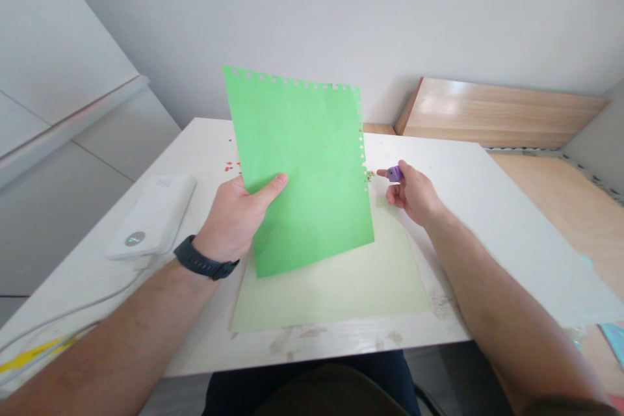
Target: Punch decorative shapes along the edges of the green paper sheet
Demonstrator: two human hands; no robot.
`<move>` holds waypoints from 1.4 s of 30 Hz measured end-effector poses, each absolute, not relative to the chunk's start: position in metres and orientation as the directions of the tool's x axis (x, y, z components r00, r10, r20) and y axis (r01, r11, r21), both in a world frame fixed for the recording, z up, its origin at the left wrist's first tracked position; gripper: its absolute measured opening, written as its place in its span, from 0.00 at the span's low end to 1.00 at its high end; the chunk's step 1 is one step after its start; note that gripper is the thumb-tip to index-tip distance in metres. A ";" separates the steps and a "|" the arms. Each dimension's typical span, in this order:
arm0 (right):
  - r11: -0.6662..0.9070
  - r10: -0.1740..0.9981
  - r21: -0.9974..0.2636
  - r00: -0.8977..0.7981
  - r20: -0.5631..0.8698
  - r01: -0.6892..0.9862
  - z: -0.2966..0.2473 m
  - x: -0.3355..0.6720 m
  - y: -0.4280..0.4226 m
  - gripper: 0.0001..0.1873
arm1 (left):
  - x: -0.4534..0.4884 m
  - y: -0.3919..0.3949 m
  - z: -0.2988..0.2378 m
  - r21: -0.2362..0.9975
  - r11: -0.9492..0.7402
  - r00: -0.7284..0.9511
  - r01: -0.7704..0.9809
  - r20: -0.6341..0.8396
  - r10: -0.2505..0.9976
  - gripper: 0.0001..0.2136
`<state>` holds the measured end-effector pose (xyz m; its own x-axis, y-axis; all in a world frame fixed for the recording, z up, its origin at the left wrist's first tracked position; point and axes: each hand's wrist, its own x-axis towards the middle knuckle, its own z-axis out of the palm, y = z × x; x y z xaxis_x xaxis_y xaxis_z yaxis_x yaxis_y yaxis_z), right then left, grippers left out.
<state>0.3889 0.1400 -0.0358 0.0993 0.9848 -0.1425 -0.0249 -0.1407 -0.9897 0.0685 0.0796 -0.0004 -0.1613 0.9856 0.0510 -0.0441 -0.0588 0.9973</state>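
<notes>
I read the L hand (233,221) as closed on the lower left edge of a bright green rectangular paper sheet (312,162): thumb pressed on the near face, fingers behind the sheet and mostly hidden. The sheet is held up off the table, tilted, approx. midway btwn both hands. Its top and R edges show rows of small notches and holes, and the rest of its surface looks smooth. I judge this hold keeps the notched R edge raised and within reach of the R hand (413,194).

The R hand is just beside that edge, not touching it. Its thumb and fingers are pressed together on a small purple plastic object (394,173), likely a craft punch, though its exact form is too small to confirm. Its position suggests it is held ready at the sheet's edge.

Beneath the green sheet lies a flat pale green paper sheet (336,292), placed squarely on a white tabletop (468,221). I cannot tell if the raised sheet's lower corner touches it. Tiny red and blue paper bits (232,167) are scattered near the sheet's L side. Also present: a white rounded power bank (151,214) w/ a thin white cable (73,312), a black wristwatch (205,260) on the L wrist, and a light wood board (497,114) behind the table.
</notes>
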 end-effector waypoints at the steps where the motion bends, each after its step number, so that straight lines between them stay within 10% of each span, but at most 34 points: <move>1: -0.119 0.986 -0.993 0.112 -0.121 -0.023 -0.035 0.389 0.139 0.22 | 0.068 0.080 -0.001 0.997 -0.059 -0.160 -0.045 0.051 0.986 0.24; 18: 0.001 0.990 -0.968 0.136 0.036 0.252 -0.038 0.394 0.138 0.27 | 0.067 0.080 0.001 0.996 -0.053 -0.179 -0.074 0.039 0.983 0.23; 24: 0.089 0.949 -0.530 0.089 0.301 0.843 -0.044 0.414 0.142 0.15 | 0.067 0.082 0.001 0.995 -0.024 -0.196 -0.097 0.005 0.981 0.22; 42: -0.094 0.962 -0.247 0.152 0.227 0.964 -0.046 0.444 0.139 0.17 | 0.054 0.097 -0.002 0.967 -0.180 -0.421 -0.181 0.089 0.903 0.18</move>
<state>0.4437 0.1390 -0.0458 0.1523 0.9619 0.2269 0.9644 -0.0944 -0.2470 0.0545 0.0966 -0.0016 -0.4209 0.9027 0.0894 -0.1806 -0.1800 0.9669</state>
